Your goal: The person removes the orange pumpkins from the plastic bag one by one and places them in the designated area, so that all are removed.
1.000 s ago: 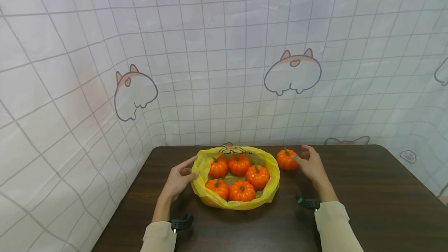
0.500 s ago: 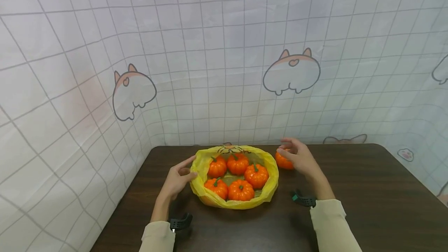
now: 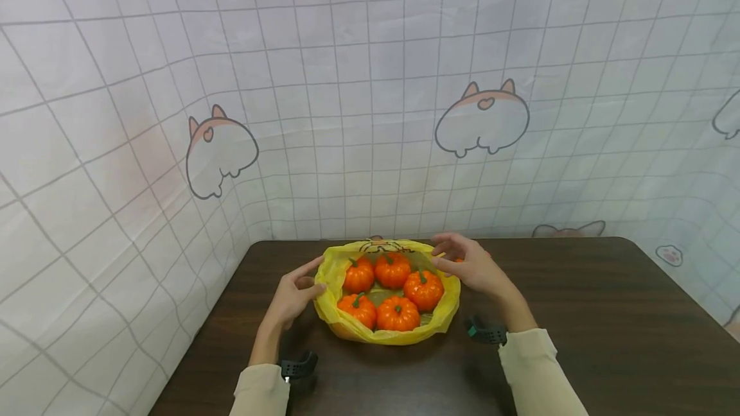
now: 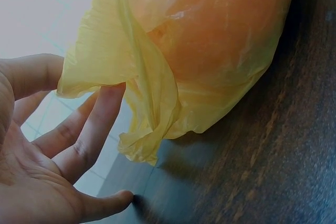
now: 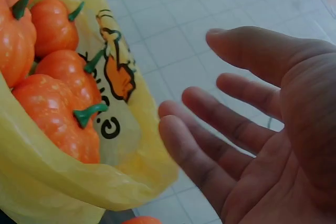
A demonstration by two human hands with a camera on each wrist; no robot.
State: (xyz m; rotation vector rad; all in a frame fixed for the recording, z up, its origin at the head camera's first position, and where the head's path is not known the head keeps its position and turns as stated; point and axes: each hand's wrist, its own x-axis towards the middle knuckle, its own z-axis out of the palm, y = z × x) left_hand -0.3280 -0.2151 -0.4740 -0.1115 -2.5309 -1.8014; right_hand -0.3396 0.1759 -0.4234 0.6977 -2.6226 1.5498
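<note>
A yellow plastic bag (image 3: pixel 352 336) sits with its mouth wide, and several small orange pumpkins (image 3: pixel 398 314) with green stems lie inside. My left hand (image 3: pixel 291 294) is at the bag's left side; in the left wrist view its fingertips (image 4: pixel 113 95) meet the yellow film while the thumb stays apart. Over the bag's right rim hovers my right hand (image 3: pixel 471 265), fingers spread and nothing in them. Another pumpkin (image 5: pixel 142 220) rests outside the bag on the right, mostly hidden by that hand in the head view.
The dark wooden table (image 3: pixel 578 326) has rounded far corners. Behind and to the left hangs a pale grid-patterned sheet (image 3: pixel 370 114) with cartoon animals, right against the table's edges. Each wrist wears a black band (image 3: pixel 297 368).
My right hand has moved left, from beside the loose pumpkin across to the bag's right rim, with nothing in it. The left hand stays at the bag's left side.
</note>
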